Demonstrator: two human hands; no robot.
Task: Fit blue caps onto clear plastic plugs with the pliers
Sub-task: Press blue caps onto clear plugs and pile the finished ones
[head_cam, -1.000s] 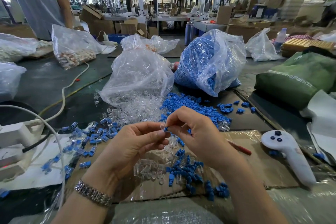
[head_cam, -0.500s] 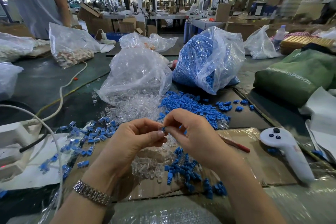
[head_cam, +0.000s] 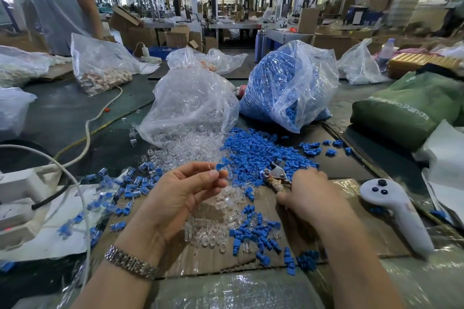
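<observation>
Your left hand and right hand are bare, with no gloves. Both forearms are uncovered to the lower edge of the view; no sleeve is visible. Just below your left hand, a silver-coloured metal link wristband encircles the wrist. Its links form narrow ridged rows. Your right wrist carries nothing.

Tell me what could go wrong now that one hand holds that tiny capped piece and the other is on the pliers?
1. The left hand only pinches the plug with blue cap at its fingertips, so it might slip into the loose blue caps below.
2. The pliers lie among those caps; as the right hand lifts them, pieces may scatter.
3. The pliers may nip the left fingers so near the cap.
</observation>
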